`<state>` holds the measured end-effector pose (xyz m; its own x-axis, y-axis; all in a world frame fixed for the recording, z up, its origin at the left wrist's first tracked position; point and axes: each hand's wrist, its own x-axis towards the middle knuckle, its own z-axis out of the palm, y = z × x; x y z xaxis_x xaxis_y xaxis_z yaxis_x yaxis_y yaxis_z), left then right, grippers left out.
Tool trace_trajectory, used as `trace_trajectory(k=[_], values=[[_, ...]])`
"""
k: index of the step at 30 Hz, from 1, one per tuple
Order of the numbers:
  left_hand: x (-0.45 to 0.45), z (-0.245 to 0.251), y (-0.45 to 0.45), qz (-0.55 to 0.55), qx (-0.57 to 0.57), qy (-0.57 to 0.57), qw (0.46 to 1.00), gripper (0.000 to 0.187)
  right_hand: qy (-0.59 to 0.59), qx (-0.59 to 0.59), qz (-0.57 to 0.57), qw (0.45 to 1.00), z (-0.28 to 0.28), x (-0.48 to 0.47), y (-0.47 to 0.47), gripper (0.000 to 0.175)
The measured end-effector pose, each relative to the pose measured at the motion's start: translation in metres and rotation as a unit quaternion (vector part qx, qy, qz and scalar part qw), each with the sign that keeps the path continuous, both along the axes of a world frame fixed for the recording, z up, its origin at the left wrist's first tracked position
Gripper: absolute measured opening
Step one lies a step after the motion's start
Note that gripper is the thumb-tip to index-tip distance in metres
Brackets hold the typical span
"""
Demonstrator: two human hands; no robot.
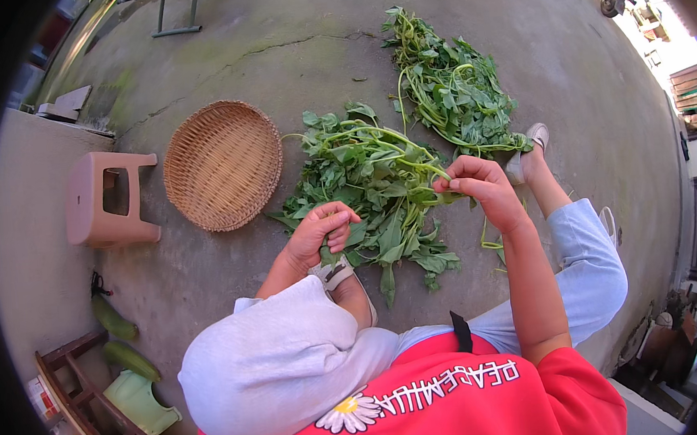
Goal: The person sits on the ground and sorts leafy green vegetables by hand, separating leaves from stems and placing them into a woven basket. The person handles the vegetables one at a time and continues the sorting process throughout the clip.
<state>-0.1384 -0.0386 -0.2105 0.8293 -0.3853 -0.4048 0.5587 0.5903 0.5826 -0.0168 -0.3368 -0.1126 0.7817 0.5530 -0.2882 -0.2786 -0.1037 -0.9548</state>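
A heap of leafy green vines [376, 185] lies on the concrete floor before me. My right hand [476, 184] pinches green stems between thumb and fingers at the heap's right side. Near the heap's left edge, my left hand [324, 234] is closed around a bit of green leaf and stem, part of which shows below the fingers. Beyond, a second pile of leafy vines [454, 89] stretches from the upper middle down to my right shoe. The round woven wicker basket [223, 165] to the left of the near heap has nothing in it.
A pink plastic stool [105, 198] lies on its side by the left wall. Below it are long green gourds [131, 360], a pale green plastic stool [140, 402] and a wooden frame [87, 387]. Metal legs [178, 29] stand at the top. My shoes [537, 137] flank the near heap.
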Motion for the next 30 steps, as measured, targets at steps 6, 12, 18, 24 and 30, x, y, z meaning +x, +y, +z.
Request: trace_trajectory(k=[6, 12, 18, 24, 30], values=[[0.040, 0.093, -0.016, 0.034, 0.295, -0.323, 0.899, 0.029, 0.041, 0.067, 0.163, 0.984, 0.045, -0.003, 0.018, 0.011], [0.037, 0.075, -0.028, -0.153, 0.178, -0.243, 0.941, 0.018, 0.045, 0.109, 0.050, 0.992, 0.031, 0.021, 0.032, 0.016], [0.026, 0.028, -0.020, -0.116, -0.029, 0.091, 0.989, 0.024, -0.051, -0.124, -0.040, 0.990, -0.042, 0.015, 0.028, 0.027], [0.013, -0.017, -0.018, -0.089, -0.099, 0.149, 0.980, 0.021, 0.292, -0.051, 0.101, 0.950, -0.090, -0.035, 0.063, 0.050], [0.004, -0.013, -0.023, -0.089, -0.089, 0.172, 0.977, 0.017, 0.351, 0.150, -0.063, 0.922, -0.106, -0.037, 0.089, 0.031]])
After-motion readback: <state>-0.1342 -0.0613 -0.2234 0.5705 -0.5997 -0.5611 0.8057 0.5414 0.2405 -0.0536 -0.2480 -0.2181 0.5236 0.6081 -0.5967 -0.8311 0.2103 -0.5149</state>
